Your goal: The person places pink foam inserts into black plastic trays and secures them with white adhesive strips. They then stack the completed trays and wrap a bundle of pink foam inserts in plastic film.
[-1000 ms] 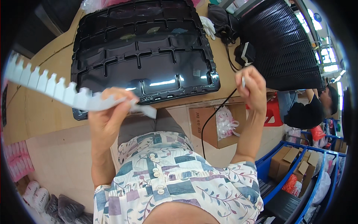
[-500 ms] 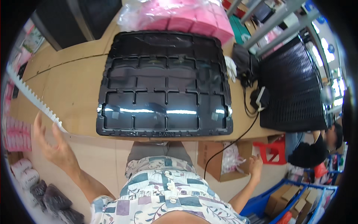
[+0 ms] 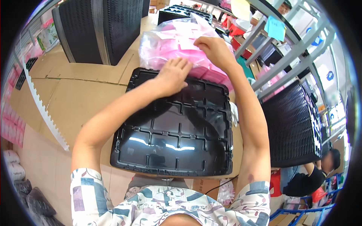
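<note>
In front of me on the cardboard-covered table lies a black plastic tray with shallow square compartments. Beyond its far edge sits a clear plastic bag around several pink blocks. My left hand is open over the tray's far edge, fingers spread toward the bag. Past it, my right hand reaches over the bag with its fingers pinched together. They seem to close on the bag's film; whether a pink piece is pinched too, I cannot tell.
Tall stacks of black trays stand at the back left and at the right. A white toothed strip hangs along the table's left side. Grey metal rails rise at the right, and a person is beyond the right stack.
Both hands have come from below the table's front edge up to the tray's far side and the bag. My right hand has closed there. The view has tilted farther forward.
</note>
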Demonstrator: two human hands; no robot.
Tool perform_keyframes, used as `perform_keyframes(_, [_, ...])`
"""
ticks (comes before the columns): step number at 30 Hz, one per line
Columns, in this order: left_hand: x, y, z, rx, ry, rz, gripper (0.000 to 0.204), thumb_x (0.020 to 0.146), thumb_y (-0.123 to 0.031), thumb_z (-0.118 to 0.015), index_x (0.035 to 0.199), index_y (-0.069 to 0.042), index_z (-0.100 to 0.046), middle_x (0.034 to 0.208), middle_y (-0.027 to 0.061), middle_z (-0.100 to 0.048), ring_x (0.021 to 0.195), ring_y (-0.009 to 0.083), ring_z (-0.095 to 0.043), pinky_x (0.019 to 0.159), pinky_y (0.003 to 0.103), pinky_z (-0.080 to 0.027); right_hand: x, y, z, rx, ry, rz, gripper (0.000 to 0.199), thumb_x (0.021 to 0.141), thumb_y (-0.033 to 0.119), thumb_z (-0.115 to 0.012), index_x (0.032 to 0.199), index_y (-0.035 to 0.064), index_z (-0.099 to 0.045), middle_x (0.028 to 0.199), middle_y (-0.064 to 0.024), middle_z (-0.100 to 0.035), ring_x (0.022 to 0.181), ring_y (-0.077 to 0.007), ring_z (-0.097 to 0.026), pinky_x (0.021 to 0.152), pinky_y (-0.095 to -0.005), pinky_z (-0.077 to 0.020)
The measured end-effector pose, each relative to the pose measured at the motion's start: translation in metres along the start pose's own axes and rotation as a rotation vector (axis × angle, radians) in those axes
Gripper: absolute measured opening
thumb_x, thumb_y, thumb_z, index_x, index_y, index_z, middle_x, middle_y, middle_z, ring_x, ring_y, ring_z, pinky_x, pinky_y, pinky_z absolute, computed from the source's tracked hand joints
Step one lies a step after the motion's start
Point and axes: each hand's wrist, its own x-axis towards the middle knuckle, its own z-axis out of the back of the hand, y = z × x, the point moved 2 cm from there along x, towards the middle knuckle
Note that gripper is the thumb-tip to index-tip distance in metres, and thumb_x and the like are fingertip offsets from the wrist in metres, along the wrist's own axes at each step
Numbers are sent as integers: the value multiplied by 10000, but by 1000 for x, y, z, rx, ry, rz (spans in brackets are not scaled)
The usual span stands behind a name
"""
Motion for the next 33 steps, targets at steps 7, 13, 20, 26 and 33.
perform_keyframes(7, [-21, 6, 20, -153, -32, -10, 701, 751, -88, -753, 1365, 27, -435, 1367, 224, -477, 1314, 401, -420, 1101, 476, -345, 30, -62, -69, -184, 266, -78, 179, 839, 242, -657, 932, 109, -731, 876, -155, -707, 880, -349, -672, 789, -460, -515])
perform_keyframes(13, [-17, 16, 21, -215, -16, -18, 664, 760, -82, -743, 1346, 26, -449, 1351, 209, -497, 1297, 381, -442, 1086, 461, -367, 49, -41, -49, -160, 83, -51, 204, 896, 247, -587, 931, 98, -721, 889, -186, -693, 868, -379, -661, 770, -479, -516])
perform_keyframes(20, [-8, 22, 29, -330, 106, -12, 594, 802, -87, -710, 1325, 36, -459, 1348, 230, -499, 1295, 382, -448, 1083, 449, -370, 74, -45, -28, -275, 46, 18, 200, 909, 190, -568, 926, 28, -686, 850, -199, -675, 841, -384, -648, 756, -462, -496])
perform_keyframes(26, [0, 34, 45, -258, -359, 188, 458, 836, -171, -702, 1185, 41, -493, 1119, 204, -524, 1091, 364, -508, 965, 421, -403, 75, -35, -18, -168, -85, -26, 234, 971, 223, -532, 970, 12, -633, 763, -151, -677, 693, -297, -669, 701, -409, -503])
perform_keyframes(33, [44, 78, 47, 61, -592, 368, 559, 802, -292, -706, 1232, -7, -489, 1134, 173, -540, 1102, 347, -525, 941, 473, -392, 87, -20, -2, -61, -287, -31, 257, 966, 249, -510, 950, 24, -632, 829, -221, -672, 830, -427, -639, 771, -510, -479])
